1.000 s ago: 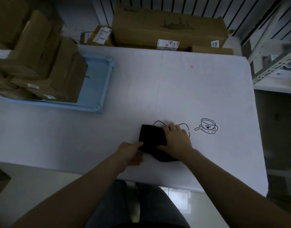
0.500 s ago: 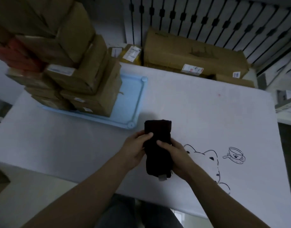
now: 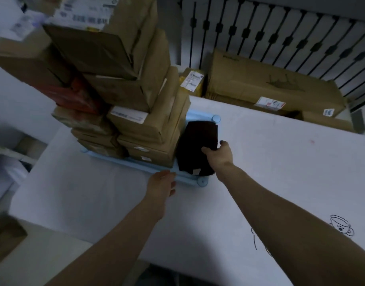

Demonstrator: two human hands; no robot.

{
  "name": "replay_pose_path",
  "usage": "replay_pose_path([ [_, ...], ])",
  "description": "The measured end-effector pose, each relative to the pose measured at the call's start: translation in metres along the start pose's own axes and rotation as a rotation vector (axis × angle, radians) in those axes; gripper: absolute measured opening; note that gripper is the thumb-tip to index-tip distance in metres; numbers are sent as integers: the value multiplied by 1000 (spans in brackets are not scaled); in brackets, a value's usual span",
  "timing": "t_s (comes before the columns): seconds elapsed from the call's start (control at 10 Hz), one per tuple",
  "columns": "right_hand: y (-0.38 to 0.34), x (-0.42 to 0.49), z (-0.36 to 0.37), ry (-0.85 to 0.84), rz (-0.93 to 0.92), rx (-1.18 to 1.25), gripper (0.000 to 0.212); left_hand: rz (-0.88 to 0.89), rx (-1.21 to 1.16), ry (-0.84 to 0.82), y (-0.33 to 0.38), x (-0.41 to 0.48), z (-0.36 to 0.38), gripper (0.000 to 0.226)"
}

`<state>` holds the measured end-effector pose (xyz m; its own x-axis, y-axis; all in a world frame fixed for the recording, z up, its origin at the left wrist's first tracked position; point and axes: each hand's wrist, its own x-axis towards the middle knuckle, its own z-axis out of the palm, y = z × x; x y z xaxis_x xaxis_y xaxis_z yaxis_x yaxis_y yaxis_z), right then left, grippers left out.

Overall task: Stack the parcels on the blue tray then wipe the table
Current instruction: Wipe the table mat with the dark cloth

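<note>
Several brown cardboard parcels (image 3: 148, 120) stand stacked high on the blue tray (image 3: 203, 181) at the table's left. A folded black cloth (image 3: 195, 147) lies on the tray's free right end, right beside the stack. My right hand (image 3: 219, 154) grips the cloth's right edge, thumb and fingers curled round it. My left hand (image 3: 162, 183) rests with relaxed fingers against the tray's near rim and holds nothing.
The white table (image 3: 260, 172) carries a printed cup drawing (image 3: 340, 225) at the near right. A large cardboard box (image 3: 270, 87) and a yellow parcel (image 3: 193, 80) sit behind the table by a black railing. A brown box (image 3: 6, 236) stands on the floor at left.
Both hands lifted the folded cloth off the table and carried it left and forward onto the tray. My left hand let go of it and now rests at the tray's rim.
</note>
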<state>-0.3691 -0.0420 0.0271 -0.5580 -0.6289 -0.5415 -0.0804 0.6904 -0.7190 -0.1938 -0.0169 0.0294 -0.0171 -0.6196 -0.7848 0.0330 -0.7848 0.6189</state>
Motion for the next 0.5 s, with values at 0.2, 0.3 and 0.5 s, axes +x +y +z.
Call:
replay_pose_path([
  [0.2,3,-3,14,-17,-125,-326,53,-81,-28,46,13,13,-2,23],
  [0.3,-3,-8,13,-102,-124,-326,48,-92,-13,65,12,13,-1,12],
  [0.5,2,-15,-2,-84,-131,-293,37,-71,20,56,10,10,4,13],
])
